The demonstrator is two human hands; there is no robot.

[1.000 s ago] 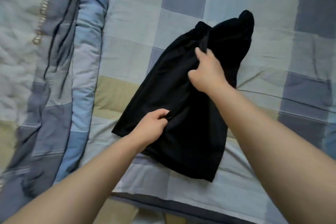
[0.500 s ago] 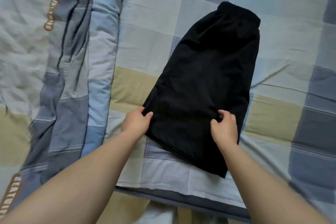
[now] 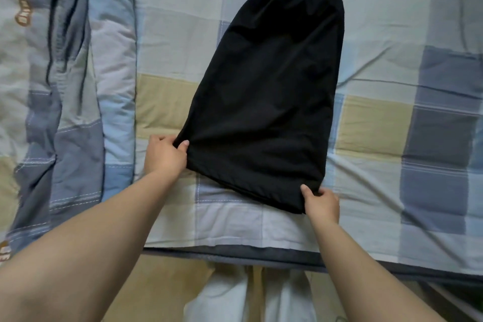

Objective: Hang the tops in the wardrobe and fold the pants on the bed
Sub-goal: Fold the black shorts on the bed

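Observation:
Black pants, folded in half lengthwise, lie flat on the checked bed sheet, with the elastic waistband at the far end and the hem near me. My left hand pinches the near left corner of the hem. My right hand pinches the near right corner of the hem. Both arms reach in from the bottom of the view.
A rolled quilt in blue, grey and beige lies along the left side of the bed. The bed's dark front edge runs across the bottom, with my light trousers and the tan floor below it.
The pants went from a crumpled half-fold to lying smooth and flat. My hands moved from the middle of the cloth to the two hem corners, the right hand sliding farther down and right.

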